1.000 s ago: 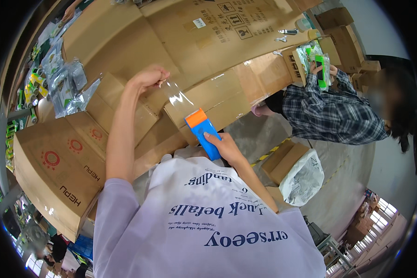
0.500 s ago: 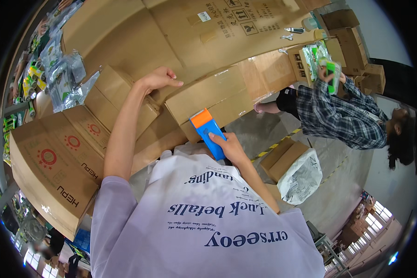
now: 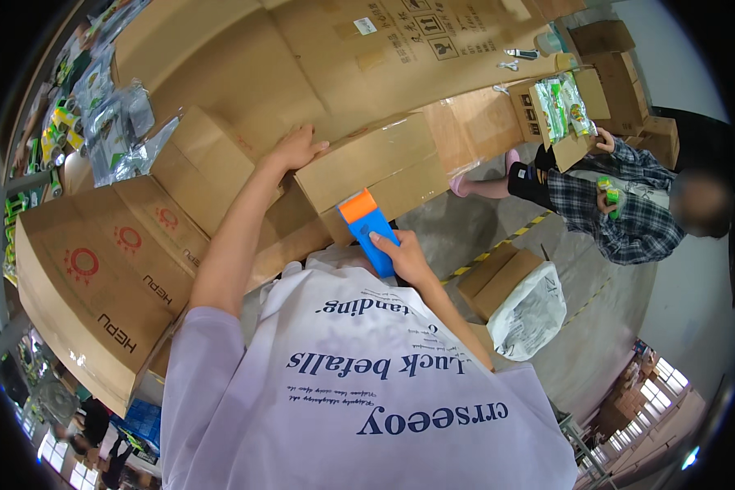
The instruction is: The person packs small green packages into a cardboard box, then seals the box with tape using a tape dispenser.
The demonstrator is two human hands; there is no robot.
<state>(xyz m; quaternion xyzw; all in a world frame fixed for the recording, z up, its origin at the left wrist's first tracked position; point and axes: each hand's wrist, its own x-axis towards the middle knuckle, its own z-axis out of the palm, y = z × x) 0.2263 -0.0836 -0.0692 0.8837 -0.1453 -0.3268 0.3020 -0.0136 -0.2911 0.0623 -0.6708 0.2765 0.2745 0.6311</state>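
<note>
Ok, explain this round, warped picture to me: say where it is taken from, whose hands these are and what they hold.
The picture comes from a wide fisheye camera worn on a person's head, looking down, so straight edges bend near the rim. No machine is here: the two bare arms rising from the lower edge belong to the wearer, over a white printed shirt. The left hand lies flat on a cardboard box with shiny clear tape on it. The right hand grips a blue and orange tape dispenser against that box. Larger cartons stand around. At right, another person in a plaid shirt crouches on the grey floor.
</note>
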